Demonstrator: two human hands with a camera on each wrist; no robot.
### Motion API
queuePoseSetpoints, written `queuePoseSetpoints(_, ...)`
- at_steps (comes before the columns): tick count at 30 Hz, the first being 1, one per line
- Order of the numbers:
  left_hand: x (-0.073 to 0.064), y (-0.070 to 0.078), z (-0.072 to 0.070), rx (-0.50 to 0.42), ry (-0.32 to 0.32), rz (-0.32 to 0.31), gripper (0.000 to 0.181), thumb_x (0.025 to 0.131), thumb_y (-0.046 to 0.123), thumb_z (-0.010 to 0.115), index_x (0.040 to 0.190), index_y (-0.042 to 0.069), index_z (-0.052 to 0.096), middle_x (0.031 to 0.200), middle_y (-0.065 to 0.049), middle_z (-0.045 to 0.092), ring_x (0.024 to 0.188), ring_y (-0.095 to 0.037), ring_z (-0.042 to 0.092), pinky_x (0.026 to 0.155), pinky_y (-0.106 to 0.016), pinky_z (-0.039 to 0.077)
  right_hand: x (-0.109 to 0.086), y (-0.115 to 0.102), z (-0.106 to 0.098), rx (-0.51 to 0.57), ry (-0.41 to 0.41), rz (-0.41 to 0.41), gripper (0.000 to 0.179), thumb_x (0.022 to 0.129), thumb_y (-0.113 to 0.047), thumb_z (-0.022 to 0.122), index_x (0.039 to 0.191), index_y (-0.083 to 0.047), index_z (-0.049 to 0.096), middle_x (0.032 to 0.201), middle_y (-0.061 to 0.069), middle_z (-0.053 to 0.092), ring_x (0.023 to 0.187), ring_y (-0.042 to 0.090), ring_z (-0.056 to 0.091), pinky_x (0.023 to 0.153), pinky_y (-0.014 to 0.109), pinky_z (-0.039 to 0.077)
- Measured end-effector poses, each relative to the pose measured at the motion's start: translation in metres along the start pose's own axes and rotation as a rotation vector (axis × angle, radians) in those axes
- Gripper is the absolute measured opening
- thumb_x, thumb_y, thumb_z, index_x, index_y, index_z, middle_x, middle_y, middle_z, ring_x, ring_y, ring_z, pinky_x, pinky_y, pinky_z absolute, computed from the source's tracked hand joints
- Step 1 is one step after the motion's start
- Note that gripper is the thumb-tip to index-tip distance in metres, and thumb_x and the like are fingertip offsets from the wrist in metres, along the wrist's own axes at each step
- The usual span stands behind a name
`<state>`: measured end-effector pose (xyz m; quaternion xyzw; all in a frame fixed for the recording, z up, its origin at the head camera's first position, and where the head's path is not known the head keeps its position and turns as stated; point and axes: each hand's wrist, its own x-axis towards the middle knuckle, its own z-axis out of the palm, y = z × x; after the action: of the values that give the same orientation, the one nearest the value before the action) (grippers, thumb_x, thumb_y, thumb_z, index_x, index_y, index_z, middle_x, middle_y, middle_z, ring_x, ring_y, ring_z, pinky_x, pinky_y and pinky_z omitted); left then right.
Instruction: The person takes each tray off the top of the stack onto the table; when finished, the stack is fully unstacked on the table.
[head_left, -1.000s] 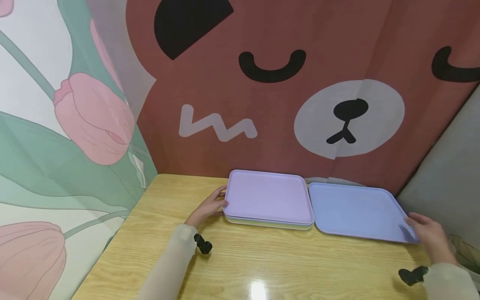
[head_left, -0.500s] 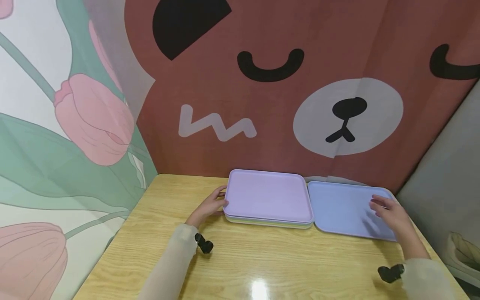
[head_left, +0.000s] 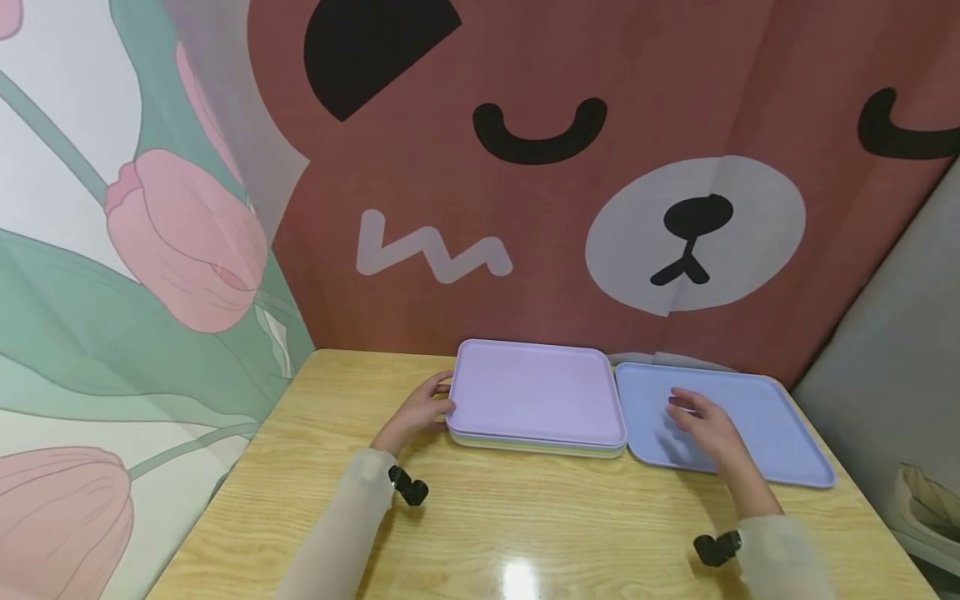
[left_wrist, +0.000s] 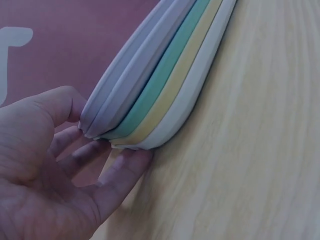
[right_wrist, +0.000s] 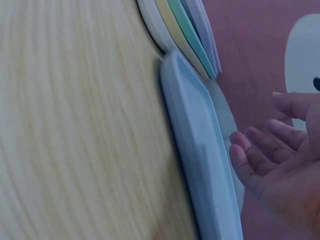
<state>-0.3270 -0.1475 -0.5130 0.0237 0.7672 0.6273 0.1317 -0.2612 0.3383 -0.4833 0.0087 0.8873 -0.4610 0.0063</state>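
A stack of several rectangular trays (head_left: 538, 393) lies at the back of the table, a lilac one on top. Its side in the left wrist view shows lilac, green (left_wrist: 155, 89), yellow and white layers. My left hand (head_left: 417, 412) touches the stack's left edge, thumb at the lilac rims and fingertips along the lower layers. To the right of the stack lies a single blue tray (head_left: 780, 433), close beside it. Over this blue tray hovers my right hand (head_left: 708, 427), its fingers loosely bent and holding nothing; the right wrist view shows it apart from the tray.
The wood-grain table (head_left: 480, 517) runs up to a wall hanging (head_left: 420, 308) with a bear face. A tulip-patterned curtain (head_left: 187, 242) borders the left side. At the right, beyond the table edge, is a beige object (head_left: 930, 500), partly cut off.
My right hand has let go of the blue tray's right edge and moved left over its surface toward the stack. My left hand has stayed at the stack's left edge.
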Motion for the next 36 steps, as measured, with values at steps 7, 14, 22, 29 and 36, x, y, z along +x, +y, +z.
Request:
queuePoseSetpoints(7,0.000,0.005,0.000,0.021,0.013,-0.012,0.069,0.090,0.002,0.063,0.155,0.014,0.041,0.143,-0.022,0.048,0.108,-0.031,0.063,0.080,-0.046,0.060,0.005,-0.004,0.025,0.046,0.019,-0.044,0.056,0.105,-0.021,0.057,0.148,0.009,0.040,0.142,0.033,0.051,0.123,0.040,0.056,0.081,0.012,0.048)
queuePoseSetpoints(14,-0.002,0.009,0.001,0.035,0.017,-0.014,0.070,0.090,0.000,0.064,0.154,0.012,0.042,0.143,-0.023,0.048,0.107,-0.031,0.063,0.077,-0.045,0.061,0.007,-0.012,0.039,0.074,0.005,-0.034,0.056,0.104,-0.019,0.058,0.149,0.009,0.040,0.142,0.032,0.052,0.120,0.034,0.060,0.082,0.013,0.049)
queuePoseSetpoints(22,-0.004,0.014,0.001,0.028,0.028,-0.024,0.070,0.089,0.000,0.064,0.154,0.012,0.042,0.143,-0.023,0.050,0.106,-0.030,0.064,0.078,-0.046,0.061,0.012,-0.019,0.055,0.095,-0.028,-0.019,0.054,0.104,-0.019,0.057,0.148,0.009,0.042,0.142,0.032,0.052,0.125,0.038,0.056,0.084,0.015,0.048)
queuePoseSetpoints(29,-0.002,0.015,0.000,0.006,0.036,-0.055,0.071,0.088,-0.002,0.063,0.154,0.011,0.041,0.145,-0.024,0.052,0.112,-0.033,0.064,0.080,-0.047,0.060,0.015,-0.017,0.067,0.108,-0.029,0.012,0.052,0.104,-0.019,0.056,0.148,0.007,0.044,0.144,0.030,0.050,0.123,0.033,0.057,0.089,0.019,0.049)
queuePoseSetpoints(36,-0.004,0.021,-0.005,-0.037,0.052,-0.083,0.071,0.088,-0.004,0.062,0.154,0.012,0.042,0.144,-0.024,0.053,0.114,-0.034,0.063,0.084,-0.047,0.059,0.018,-0.014,0.072,0.086,-0.041,0.029,0.054,0.105,-0.021,0.055,0.150,0.005,0.041,0.148,0.030,0.046,0.130,0.043,0.052,0.108,0.048,0.044)
